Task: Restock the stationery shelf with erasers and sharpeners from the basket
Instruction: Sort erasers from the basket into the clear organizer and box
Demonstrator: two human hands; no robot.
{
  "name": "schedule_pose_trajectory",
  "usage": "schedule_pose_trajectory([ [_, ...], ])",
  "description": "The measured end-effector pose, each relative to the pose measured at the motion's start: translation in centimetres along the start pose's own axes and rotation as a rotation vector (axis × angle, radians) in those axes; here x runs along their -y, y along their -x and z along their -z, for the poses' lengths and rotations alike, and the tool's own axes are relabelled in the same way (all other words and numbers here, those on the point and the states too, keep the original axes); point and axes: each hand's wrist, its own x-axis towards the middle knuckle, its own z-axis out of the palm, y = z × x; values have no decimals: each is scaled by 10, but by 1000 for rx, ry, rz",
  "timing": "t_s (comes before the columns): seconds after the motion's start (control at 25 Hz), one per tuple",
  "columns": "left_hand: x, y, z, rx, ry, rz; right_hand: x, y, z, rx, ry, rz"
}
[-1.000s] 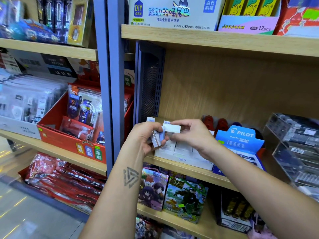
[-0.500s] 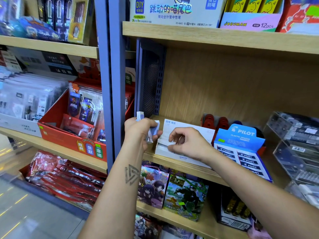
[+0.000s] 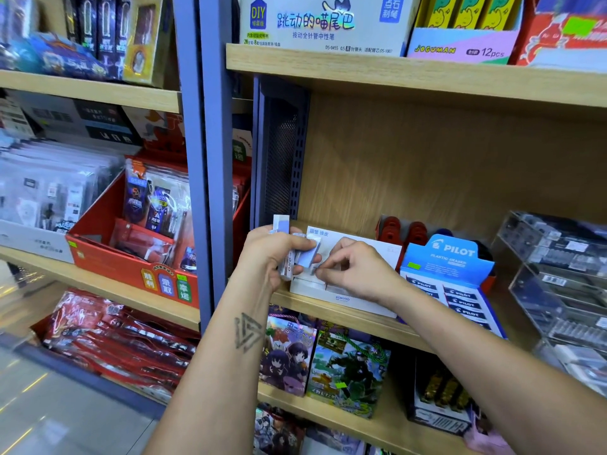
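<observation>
2 hands [image 3: 272,254], 2 eraser boxes [image 3: 341,290], 3 wooden shelves [image 3: 394,73].

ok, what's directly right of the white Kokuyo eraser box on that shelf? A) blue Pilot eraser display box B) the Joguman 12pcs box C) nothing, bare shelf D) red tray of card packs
A: the blue Pilot display box stands right beside the white Kokuyo box on the same shelf board.
</observation>
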Motion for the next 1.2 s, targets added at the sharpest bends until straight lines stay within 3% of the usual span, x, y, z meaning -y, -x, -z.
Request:
schedule_pose_trajectory([
  [0.08, 0, 2, -3, 33, -14, -16, 3, 3, 12, 20, -91, -14],
  [0.2, 0, 11, -16, 92, -30, -23, 13, 17, 40, 25, -475, -80],
  [0.36, 2, 29, -49, 187, -41, -29, 20, 42, 77, 56, -329, 16],
  [0.52, 5, 53, -87, 304, -42, -11, 6, 74, 126, -89, -414, -86],
  [0.76, 14, 89, -150, 453, -170, -98, -21, 130, 182, -150, -368, -76],
  [0.92, 23, 104, -191, 487, -117, -95, -41, 160, 207, -214, -410, -90],
  [1.12, 29, 116, -231, 585, -68, -145, -63, 203, 238, -159, -631, -159],
  [1.2, 33, 122, -244, 615, -89, -108, -71, 217, 248, -284, -560, -128],
])
